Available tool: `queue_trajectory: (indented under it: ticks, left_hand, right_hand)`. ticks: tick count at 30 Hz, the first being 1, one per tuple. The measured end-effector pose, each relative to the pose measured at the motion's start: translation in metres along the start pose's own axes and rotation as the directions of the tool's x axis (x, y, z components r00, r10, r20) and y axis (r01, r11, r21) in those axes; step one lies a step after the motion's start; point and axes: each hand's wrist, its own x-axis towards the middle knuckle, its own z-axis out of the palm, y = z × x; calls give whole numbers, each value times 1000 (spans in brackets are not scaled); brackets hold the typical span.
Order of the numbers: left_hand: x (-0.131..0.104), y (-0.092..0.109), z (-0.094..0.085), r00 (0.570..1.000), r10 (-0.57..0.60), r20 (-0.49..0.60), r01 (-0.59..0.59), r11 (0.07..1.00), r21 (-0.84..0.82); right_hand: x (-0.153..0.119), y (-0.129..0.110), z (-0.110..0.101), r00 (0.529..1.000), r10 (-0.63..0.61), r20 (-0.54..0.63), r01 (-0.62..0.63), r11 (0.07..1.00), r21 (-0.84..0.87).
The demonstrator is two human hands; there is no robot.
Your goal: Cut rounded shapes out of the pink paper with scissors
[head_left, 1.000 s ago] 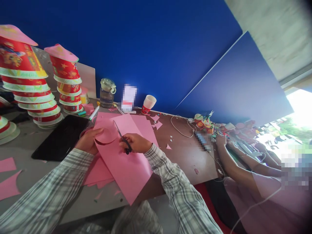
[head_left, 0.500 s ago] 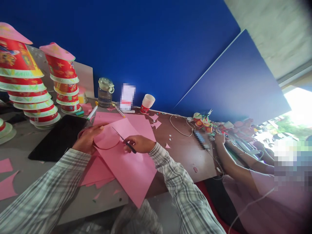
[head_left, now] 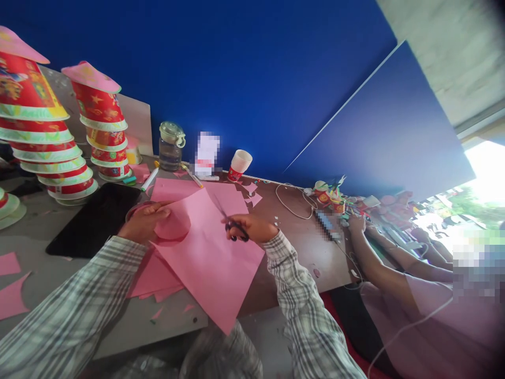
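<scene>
My left hand (head_left: 144,223) pinches a round pink cut-out (head_left: 173,223) at the upper left of a large pink paper sheet (head_left: 209,263). That sheet lies tilted over the table's front edge. My right hand (head_left: 252,227) grips small black-handled scissors (head_left: 232,227) at the sheet's upper right edge, blades pointing up and left. More pink sheets (head_left: 177,189) lie underneath and behind.
A black tablet (head_left: 94,218) lies left of the paper. Two stacks of red paper cups (head_left: 104,134) stand at the back left, with a glass jar (head_left: 170,147), a marker (head_left: 150,180) and a tipped cup (head_left: 239,164) behind. Another person's arm (head_left: 374,263) rests at right by cables (head_left: 290,202).
My right hand has moved right with the scissors, away from the round cut to the sheet's right edge. My left hand still holds the round piece.
</scene>
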Motion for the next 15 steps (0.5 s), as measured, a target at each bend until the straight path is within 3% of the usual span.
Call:
queue_trajectory:
  ticks: [3, 6, 10, 15]
  left_hand:
    - [0, 0, 2, 999, -33, 39, 36, 997, -67]
    - [0, -1, 2, 998, -38, 47, 44, 992, -119]
    - [3, -4, -2, 989, -57, 138, 82, 979, -184]
    - [8, -9, -5, 993, -10, 121, 37, 976, -216]
  right_hand:
    - [11, 0, 0, 954, -163, -252, 191, 977, 91]
    - [26, -3, 5, 909, -174, -380, 244, 959, 146]
    - [37, -8, 18, 903, -123, -413, 209, 963, 170]
    - [44, -11, 31, 913, -164, -373, 244, 953, 179]
